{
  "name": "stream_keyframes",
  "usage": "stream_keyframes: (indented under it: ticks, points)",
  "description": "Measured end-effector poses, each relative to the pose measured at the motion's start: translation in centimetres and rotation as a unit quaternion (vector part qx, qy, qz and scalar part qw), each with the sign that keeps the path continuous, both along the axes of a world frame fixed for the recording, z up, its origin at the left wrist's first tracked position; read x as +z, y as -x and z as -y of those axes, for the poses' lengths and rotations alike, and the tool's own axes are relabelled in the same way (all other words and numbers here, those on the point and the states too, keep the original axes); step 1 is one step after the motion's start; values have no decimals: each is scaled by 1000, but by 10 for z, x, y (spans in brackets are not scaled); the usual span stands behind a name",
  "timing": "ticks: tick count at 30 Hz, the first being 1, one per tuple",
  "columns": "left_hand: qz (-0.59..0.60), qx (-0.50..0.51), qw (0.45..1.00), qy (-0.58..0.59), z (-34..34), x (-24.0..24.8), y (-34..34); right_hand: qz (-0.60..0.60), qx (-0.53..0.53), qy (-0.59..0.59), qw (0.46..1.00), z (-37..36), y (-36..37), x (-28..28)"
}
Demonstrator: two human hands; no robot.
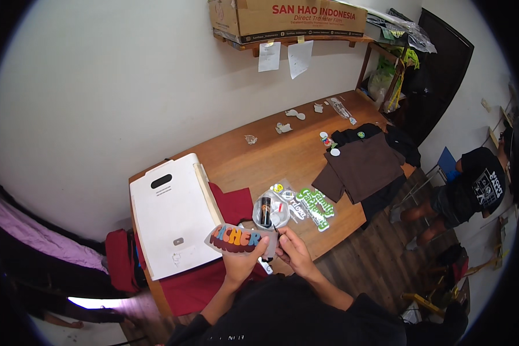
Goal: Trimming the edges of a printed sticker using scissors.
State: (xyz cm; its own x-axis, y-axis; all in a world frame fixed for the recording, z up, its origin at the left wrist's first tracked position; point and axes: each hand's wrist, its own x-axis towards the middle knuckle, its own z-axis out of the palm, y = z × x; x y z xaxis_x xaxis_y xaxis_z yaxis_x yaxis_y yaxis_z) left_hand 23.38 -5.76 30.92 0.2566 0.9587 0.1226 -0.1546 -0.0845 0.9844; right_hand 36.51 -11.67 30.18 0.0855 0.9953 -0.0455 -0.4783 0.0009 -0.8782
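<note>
My left hand (243, 266) pinches a transfer film sheet (236, 239) with bubbly blue, orange and red letters, raised above the table's front edge. At the film's right end, my right hand (294, 252) is closed on a slim dark pointed tool (275, 229); its kind is too small to make out. Just beyond both hands stands a pale round container (258, 218) with a black can (266, 211) and white items inside. To its right lie a green-lettered film (316, 209) and a white-lettered one (294, 206).
A white heat press (176, 225) covers the table's left end, with maroon cloth (199, 286) around it. Brown and black shirts (366, 167) lie at right. Film scraps (284, 128) dot the back edge. A shelf holds a cardboard box (294, 20). Another person (473, 184) stands far right.
</note>
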Motion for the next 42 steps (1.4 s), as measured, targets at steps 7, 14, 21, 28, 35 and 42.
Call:
stream_keyframes:
  ticks: [7,14,21,28,35,42]
  points:
    - [-20,-14,1000,17,0,1,3,-2,-8,8,1000,1,3,3]
    - [9,-20,1000,21,-2,5,4,8,-17,4,1000,1,6,9]
    - [-15,-40,998,38,-4,-2,5,-1,-24,-5,1000,5,7,7]
    - [-17,-55,997,44,-3,2,3,12,-54,-13,998,10,8,4]
    - [5,-76,996,48,-3,2,1,26,-46,-2,999,17,4,4]
    - [13,-67,995,77,-2,-10,-2,-33,-28,-18,999,19,1,-5]
